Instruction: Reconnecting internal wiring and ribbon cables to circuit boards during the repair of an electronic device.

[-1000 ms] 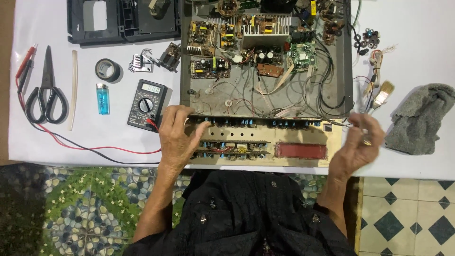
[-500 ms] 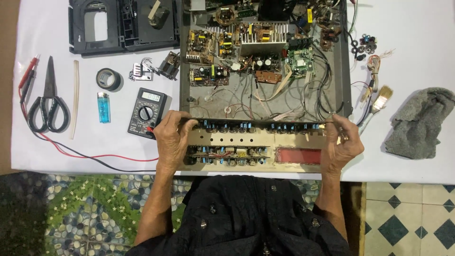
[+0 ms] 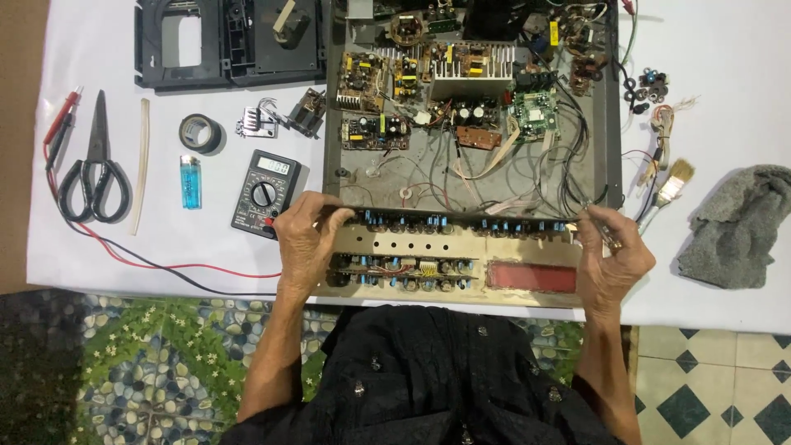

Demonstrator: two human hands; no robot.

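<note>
Scissors [image 3: 92,169], lighter [image 3: 189,181] and multimeter [image 3: 264,193] lie left on the desk [image 3: 725,82]. My left hand [image 3: 303,239] grips the left end of the front panel board [image 3: 449,251], fingers curled over its top edge. My right hand [image 3: 608,255] holds the right end, pinching a thin tool [image 3: 600,221]. I judge both ends should lift evenly, sparing the wires [image 3: 527,177] behind.

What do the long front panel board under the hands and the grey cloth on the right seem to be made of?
The front panel board looks like beige laminate circuit board, matte, with punched holes and rows of soldered parts. The grey cloth seems to be soft knitted or fleece fabric: it lies crumpled in loose folds, with no shine.
</note>
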